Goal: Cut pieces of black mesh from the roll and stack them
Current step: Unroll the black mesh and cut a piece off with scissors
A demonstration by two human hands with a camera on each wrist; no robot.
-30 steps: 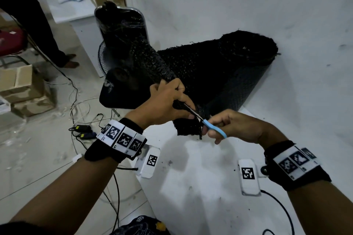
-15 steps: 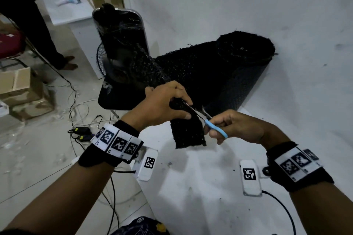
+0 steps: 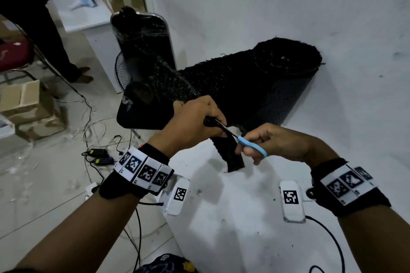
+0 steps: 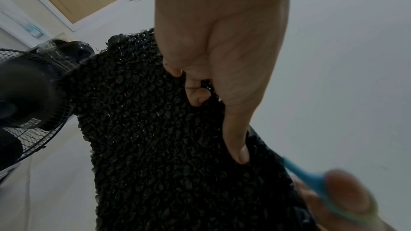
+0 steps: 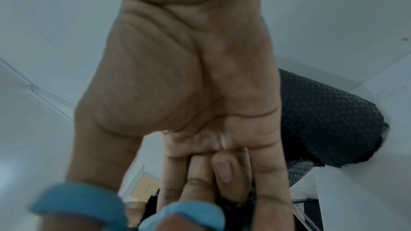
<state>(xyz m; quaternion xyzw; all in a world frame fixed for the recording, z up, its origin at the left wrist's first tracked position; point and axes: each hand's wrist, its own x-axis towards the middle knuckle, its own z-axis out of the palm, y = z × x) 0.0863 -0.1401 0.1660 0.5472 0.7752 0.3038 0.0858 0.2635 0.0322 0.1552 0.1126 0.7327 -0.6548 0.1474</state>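
Note:
A roll of black mesh (image 3: 286, 64) lies at the back of the white table (image 3: 244, 217), its loose sheet (image 3: 221, 86) stretching toward me. My left hand (image 3: 195, 122) grips the near edge of a hanging mesh strip (image 3: 230, 153), thumb pressed on it in the left wrist view (image 4: 238, 147). My right hand (image 3: 268, 142) holds blue-handled scissors (image 3: 250, 145), blades reaching into the mesh just under the left fingers. In the right wrist view the blue handle loops (image 5: 84, 201) sit around the thumb and a finger, and the mesh roll (image 5: 329, 120) shows behind.
A black chair back (image 3: 142, 35) and a fan (image 3: 124, 73) stand left of the table. Cables and chargers (image 3: 97, 155) lie on the floor. Cardboard boxes (image 3: 26, 106) sit far left, and a person's legs (image 3: 44, 29) stand at the back left.
Both hands have lifted slightly, and the scissors have worked further into the mesh toward the left hand. The strip hanging below the left hand has grown longer.

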